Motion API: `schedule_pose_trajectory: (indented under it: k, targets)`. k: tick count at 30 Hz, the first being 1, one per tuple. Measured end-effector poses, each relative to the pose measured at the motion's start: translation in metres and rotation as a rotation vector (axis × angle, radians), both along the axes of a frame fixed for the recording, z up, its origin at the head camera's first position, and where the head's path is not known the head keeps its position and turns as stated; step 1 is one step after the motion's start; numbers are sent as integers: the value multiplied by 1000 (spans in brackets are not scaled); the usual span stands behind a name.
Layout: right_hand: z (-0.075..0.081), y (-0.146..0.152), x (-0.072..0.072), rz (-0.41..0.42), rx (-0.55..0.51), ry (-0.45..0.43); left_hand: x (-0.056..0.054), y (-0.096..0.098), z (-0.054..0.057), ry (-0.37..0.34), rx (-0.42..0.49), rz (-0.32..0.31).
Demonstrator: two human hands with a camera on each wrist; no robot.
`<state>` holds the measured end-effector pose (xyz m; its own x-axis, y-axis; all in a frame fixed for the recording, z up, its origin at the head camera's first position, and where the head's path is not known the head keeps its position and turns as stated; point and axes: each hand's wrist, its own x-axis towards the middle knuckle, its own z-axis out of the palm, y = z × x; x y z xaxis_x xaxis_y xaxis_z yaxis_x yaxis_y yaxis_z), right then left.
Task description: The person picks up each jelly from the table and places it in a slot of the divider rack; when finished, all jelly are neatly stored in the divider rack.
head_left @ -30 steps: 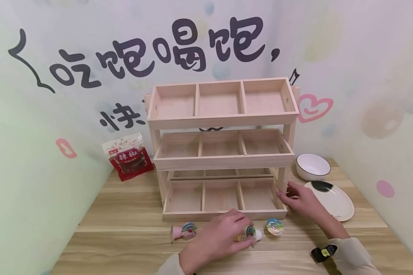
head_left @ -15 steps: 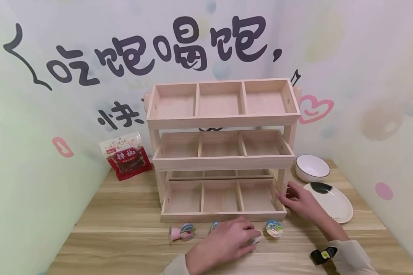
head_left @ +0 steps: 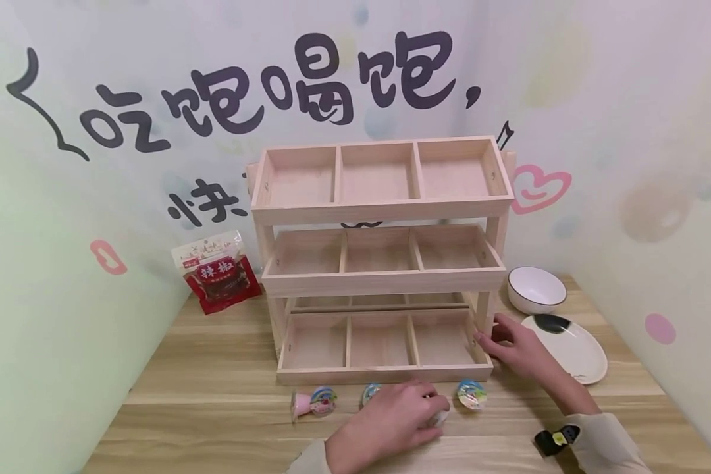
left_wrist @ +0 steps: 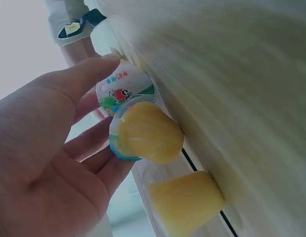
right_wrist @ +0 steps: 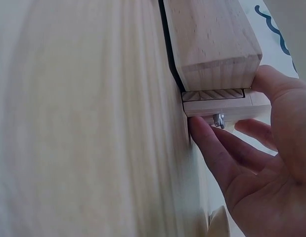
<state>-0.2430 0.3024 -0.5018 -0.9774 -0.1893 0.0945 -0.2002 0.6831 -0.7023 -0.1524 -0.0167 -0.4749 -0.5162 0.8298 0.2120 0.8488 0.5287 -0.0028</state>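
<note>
My left hand [head_left: 391, 418] is low over the table in front of a three-tier wooden rack [head_left: 385, 283]. Its thumb and fingers curl around a small jelly cup [left_wrist: 123, 86] with a white printed lid. A yellow jelly cup [left_wrist: 150, 131] lies against its lower fingers, and another yellow cup [left_wrist: 185, 202] is beyond. In the head view the hand mostly hides these. My right hand [head_left: 524, 349] grips the rack's lower right side, fingers beside a metal bolt [right_wrist: 219, 120]. A pink jelly cup [head_left: 301, 404] lies left; a cup with a colourful lid [head_left: 471, 394] lies right.
A red and white chili packet [head_left: 222, 273] leans at the back left. A white bowl [head_left: 536, 289] and an oval plate [head_left: 586, 352] with a dark patch stand at the right. Each rack tier has three compartments. Walls enclose the table's back and sides.
My left hand has shifted slightly right and its fingers have come down over the cup, mostly covering it. Another lid now shows left of it. The right hand stays on the rack.
</note>
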Motion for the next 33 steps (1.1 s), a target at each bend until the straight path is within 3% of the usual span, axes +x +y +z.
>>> schedule_pose_trajectory:
  k: [7,15,18,24,27,33]
  targets:
    - [1,-1,0,0,-23,-6,-7,1,0,-23,95,3]
    - [0,-1,0,-10,-28,-8,-26,3,22,-83,160,-6]
    - [-1,0,1,-8,-26,-6,-35,4,31,-90,171,-13]
    - [0,0,1,-6,-30,0,-60,11,45,-197,176,49]
    - [-1,1,1,-1,-27,10,-76,15,45,-201,171,65]
    - [-3,0,0,9,-27,32,-100,23,41,-204,112,35]
